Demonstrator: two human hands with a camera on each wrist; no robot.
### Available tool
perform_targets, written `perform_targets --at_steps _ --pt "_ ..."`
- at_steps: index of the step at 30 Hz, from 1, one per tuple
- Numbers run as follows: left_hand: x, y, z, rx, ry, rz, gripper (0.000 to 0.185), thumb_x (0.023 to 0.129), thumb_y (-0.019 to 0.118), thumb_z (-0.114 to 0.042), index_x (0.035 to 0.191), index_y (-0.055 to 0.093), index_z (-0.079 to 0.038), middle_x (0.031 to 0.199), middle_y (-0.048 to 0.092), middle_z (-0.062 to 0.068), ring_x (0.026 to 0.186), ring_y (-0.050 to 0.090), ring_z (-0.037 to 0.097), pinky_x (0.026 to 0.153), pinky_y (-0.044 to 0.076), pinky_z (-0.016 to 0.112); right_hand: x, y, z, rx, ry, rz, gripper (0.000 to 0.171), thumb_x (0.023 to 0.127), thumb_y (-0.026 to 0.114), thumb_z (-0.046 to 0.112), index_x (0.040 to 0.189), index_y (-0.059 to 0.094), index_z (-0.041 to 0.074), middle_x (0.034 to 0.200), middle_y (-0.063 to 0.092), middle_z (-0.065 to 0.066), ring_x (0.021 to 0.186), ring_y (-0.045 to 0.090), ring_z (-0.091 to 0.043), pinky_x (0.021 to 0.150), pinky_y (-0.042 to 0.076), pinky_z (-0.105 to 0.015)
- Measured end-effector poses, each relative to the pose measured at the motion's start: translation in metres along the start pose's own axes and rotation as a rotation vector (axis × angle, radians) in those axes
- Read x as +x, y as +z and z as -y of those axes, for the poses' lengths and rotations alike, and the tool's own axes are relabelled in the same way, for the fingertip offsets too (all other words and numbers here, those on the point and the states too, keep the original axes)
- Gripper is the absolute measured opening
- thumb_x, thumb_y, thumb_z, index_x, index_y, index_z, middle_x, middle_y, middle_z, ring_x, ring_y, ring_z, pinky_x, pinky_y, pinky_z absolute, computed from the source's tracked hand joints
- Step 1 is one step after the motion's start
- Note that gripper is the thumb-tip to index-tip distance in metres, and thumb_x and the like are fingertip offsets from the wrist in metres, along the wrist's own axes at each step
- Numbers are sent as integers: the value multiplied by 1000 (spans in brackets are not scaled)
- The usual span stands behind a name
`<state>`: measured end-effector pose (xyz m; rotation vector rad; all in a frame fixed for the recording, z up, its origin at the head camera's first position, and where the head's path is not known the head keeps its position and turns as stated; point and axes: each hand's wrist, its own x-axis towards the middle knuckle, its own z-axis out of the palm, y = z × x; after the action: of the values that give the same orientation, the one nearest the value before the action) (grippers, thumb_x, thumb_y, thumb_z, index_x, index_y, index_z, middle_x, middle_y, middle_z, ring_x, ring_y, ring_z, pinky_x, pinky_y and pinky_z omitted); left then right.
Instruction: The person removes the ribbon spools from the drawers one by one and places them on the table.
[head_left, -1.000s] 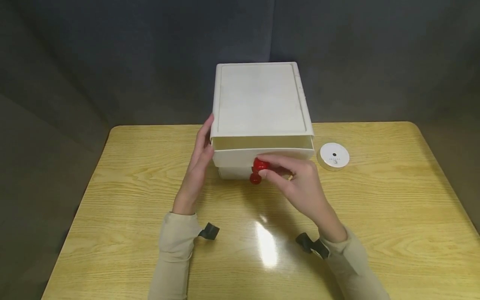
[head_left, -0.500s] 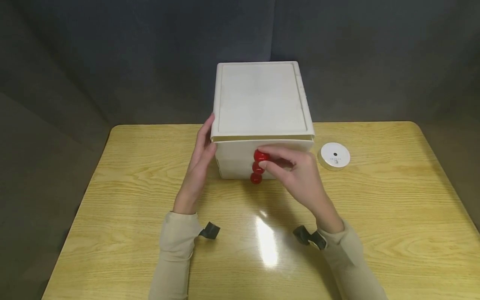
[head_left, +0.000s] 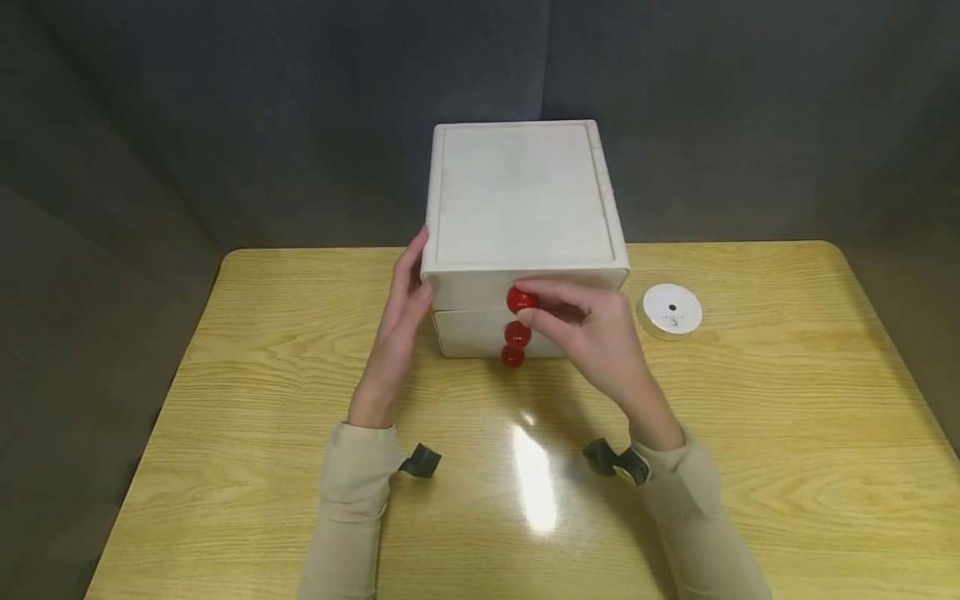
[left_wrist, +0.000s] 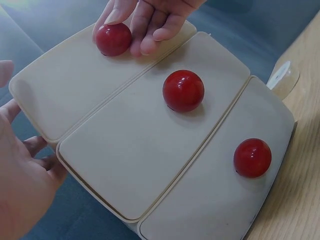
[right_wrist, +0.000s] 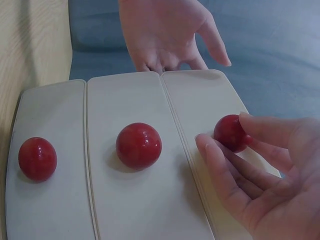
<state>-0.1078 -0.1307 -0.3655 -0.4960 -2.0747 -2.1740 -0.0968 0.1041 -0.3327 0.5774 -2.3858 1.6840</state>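
Observation:
A white drawer unit with three drawers stands at the back middle of the table. Each drawer front carries a round red knob; the middle knob and bottom knob are untouched. My right hand pinches the top knob between thumb and fingers. The top drawer sits flush with the unit's frame. My left hand rests along the unit's left side, fingers extended; some of its fingertips are hidden behind the side in the right wrist view.
To the right of the unit lies a round white spool-like disc with a small dark hole in its centre. The wooden table runs back to a dark curtain. Dark straps hang at both sleeve cuffs.
The top drawer has slid back into the unit, from partly pulled out to shut. My right hand has moved away from me with its knob; the left hand has stayed in place.

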Motion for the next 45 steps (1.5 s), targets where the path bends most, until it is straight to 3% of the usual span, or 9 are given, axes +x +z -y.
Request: perform_targets --at_steps 6,13,22,29,35,39,42,45 --pt "0 0 0 15 -1 -19 61 108 37 -30 166 22 -18 170 19 -8 155 15 8 126 12 42 1 0 -1 21 28 5 26 88 81 0 114 79 1 107 78 -11 90 76 -24 79 59 -23" --pt "1 3 0 67 -25 -87 57 111 31 -39 164 27 -21 167 26 -12 154 20 5 125 15 42 0 1 -1 29 33 3 26 88 80 0 114 79 1 108 78 -12 89 75 -23 79 59 -24" --pt "7 6 -2 81 -16 -176 47 113 34 -32 153 42 -9 162 37 -1 149 34 12 121 28 42 -2 2 -4 66 42 -4 27 88 80 -2 114 78 0 107 78 -12 87 74 -15 79 59 -24" --pt "14 13 -7 33 4 -219 40 111 36 -28 143 41 -6 159 35 5 148 30 13 122 24 37 -2 2 -3 63 28 -2 27 88 80 -2 115 78 0 107 78 -11 86 74 -16 78 59 -25" --pt "18 17 -10 52 -39 -203 52 106 34 -30 155 42 -14 162 35 -3 149 28 10 123 20 43 -2 3 -4 102 39 2 27 87 80 -3 114 78 -1 105 78 -12 86 74 -16 78 60 -26" --pt "20 16 -10 60 -61 -173 58 104 33 -35 160 39 -20 165 33 -7 151 26 10 123 17 49 -2 4 -5 196 77 24 28 89 77 -6 116 76 -4 102 76 -17 81 75 -25 73 62 -34" --pt "20 14 -10 82 -65 -160 58 104 33 -37 160 38 -20 165 32 -7 151 26 9 123 17 48 -2 2 -4 255 85 61 29 90 73 -8 119 72 -5 96 74 -21 76 74 -35 67 63 -39" --pt "18 13 -9 104 -59 -149 57 106 33 -39 159 39 -20 164 33 -8 151 27 8 123 19 47 -3 -3 -4 310 67 135 33 92 70 -9 125 68 -7 101 71 -26 80 74 -36 70 63 -42"
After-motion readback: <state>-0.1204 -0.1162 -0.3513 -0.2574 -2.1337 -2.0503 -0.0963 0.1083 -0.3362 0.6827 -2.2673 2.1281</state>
